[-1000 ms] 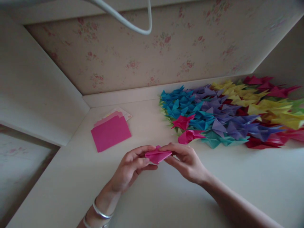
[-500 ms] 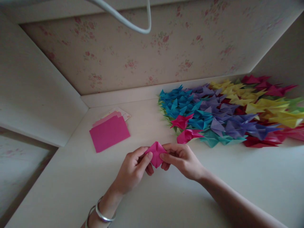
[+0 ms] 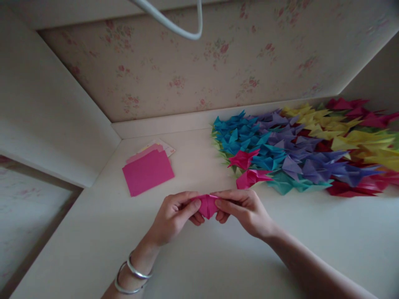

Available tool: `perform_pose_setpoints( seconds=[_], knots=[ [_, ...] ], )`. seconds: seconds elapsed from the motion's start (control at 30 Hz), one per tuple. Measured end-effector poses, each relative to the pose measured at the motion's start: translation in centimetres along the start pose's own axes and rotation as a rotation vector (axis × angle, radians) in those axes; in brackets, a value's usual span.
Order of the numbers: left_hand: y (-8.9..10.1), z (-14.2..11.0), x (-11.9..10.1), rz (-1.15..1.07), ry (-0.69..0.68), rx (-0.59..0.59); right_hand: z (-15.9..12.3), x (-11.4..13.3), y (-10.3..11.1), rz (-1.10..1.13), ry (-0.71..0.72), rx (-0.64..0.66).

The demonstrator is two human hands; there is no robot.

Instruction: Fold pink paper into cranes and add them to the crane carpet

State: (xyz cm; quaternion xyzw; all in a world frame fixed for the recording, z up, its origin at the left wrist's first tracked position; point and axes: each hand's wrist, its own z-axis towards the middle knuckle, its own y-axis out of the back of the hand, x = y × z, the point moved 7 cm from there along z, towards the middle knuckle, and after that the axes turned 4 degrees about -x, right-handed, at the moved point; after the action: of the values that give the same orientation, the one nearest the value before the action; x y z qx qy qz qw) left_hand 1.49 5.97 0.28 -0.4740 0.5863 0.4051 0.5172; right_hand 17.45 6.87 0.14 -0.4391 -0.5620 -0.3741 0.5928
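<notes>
A small folded piece of pink origami paper [image 3: 208, 206] is held up between both hands above the white desk. My left hand [image 3: 176, 216] pinches its left side, thumb on the near face and fingers behind. On the right side, my right hand [image 3: 247, 211] grips it the same way. A crease or slit runs down the middle of the paper, and its lower end comes to a point. Its top edge is now nearly flat. Just beyond my right hand lie two pink folded paper cranes [image 3: 252, 178], at the edge of a large group of cranes.
A stack of pink paper sheets [image 3: 149, 172] lies on the white desk [image 3: 199, 257] at the left. Blue, purple, yellow and red paper cranes [image 3: 299, 145] cover the back right. A white cable [image 3: 174, 27] hangs before the floral wall.
The pink paper's upper point has folded down, so its diamond shape has become shorter with a flat top. Both hands keep their pinch. The whole view has shifted slightly.
</notes>
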Motion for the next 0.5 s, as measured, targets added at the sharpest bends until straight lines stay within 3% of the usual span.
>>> perform_pose_setpoints(
  seconds=[0.13,0.2,0.5],
  knots=[
    [-0.1,0.2,0.6,-0.045,-0.012,-0.064,-0.4,1.8,0.3,-0.165,0.276,-0.054],
    [-0.3,0.3,0.7,-0.053,-0.007,-0.06,-0.4,2.0,0.3,-0.139,0.314,-0.058],
    [-0.1,0.1,1.9,-0.226,0.117,-0.039,0.2,0.2,0.8,0.168,0.053,-0.113]
  ],
)
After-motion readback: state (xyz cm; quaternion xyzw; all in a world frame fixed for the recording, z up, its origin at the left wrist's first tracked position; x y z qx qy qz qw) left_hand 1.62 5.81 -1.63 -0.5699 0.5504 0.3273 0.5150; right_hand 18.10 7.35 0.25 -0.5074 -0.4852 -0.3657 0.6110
